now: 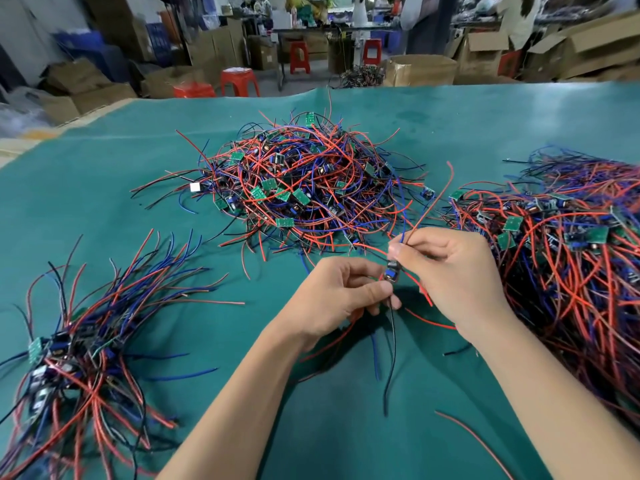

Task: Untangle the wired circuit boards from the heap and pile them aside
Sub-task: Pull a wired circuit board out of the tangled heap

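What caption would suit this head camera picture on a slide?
Both hands, left hand and right hand, hold one wired circuit board over the green mat, between tangled heap and sorted bundle.

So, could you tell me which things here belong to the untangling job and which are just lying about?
Part of the job:
- wired circuit board, held between left hand and right hand
- tangled heap
- sorted pile
- right-hand heap

Just lying about:
- red stools
- cardboard boxes
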